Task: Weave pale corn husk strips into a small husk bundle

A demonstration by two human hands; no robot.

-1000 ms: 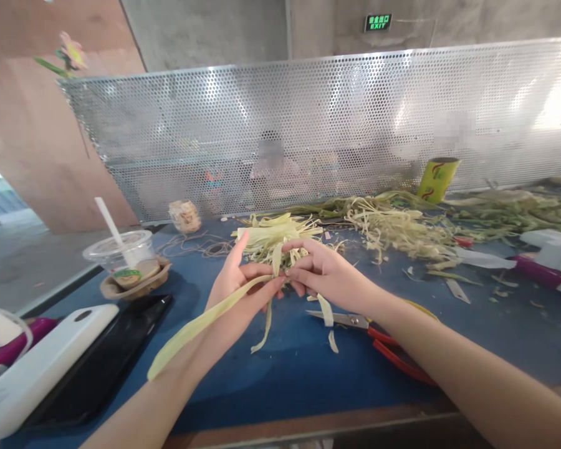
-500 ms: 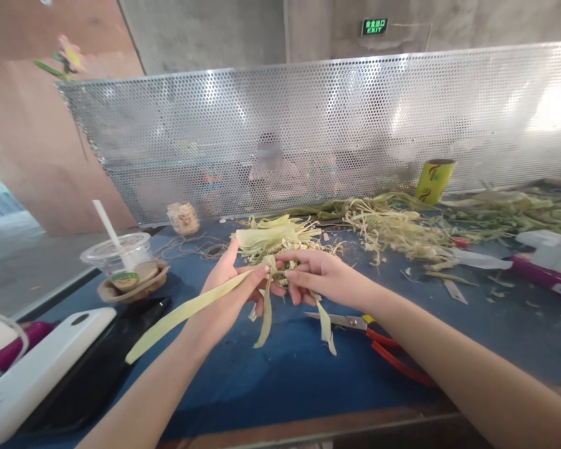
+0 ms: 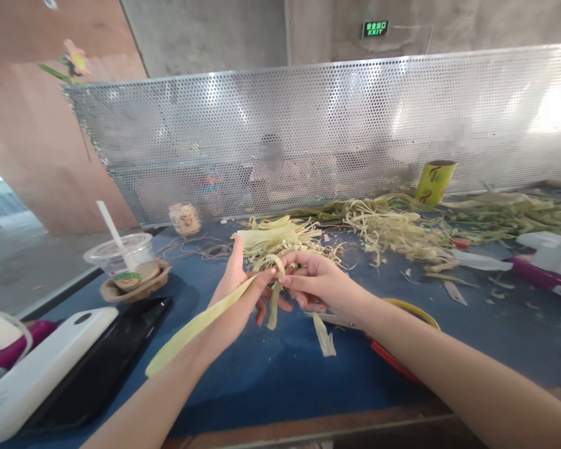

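Note:
A long pale green strip of corn husk (image 3: 199, 321) lies across my left hand (image 3: 234, 290), pinched between thumb and fingers, its broad end trailing over my wrist. My right hand (image 3: 315, 280) meets the left and grips the strip's narrow part, which bends into a small loop (image 3: 278, 260) above the fingertips. One short husk end (image 3: 273, 308) hangs below the fingers, and another pale piece (image 3: 325, 337) is below my right hand. Just behind the hands sits a bundle of husk strips (image 3: 280, 232). Scissors with red and yellow handles (image 3: 393, 360) lie partly hidden under my right forearm.
On the left are a plastic cup with a straw (image 3: 121, 252) in a cardboard holder, a white device (image 3: 51, 368) and a black phone-like slab (image 3: 103, 355). Heaped husks (image 3: 393, 231), a yellow tube (image 3: 436, 183) and a purple glue gun (image 3: 542, 274) occupy the right. A perforated metal screen (image 3: 308, 137) stands behind.
The narrow part of the husk strip now arches in a loop above my fingertips. Its trailing end has shifted right, and less husk hangs below my hands. The scissors' yellow handle shows more.

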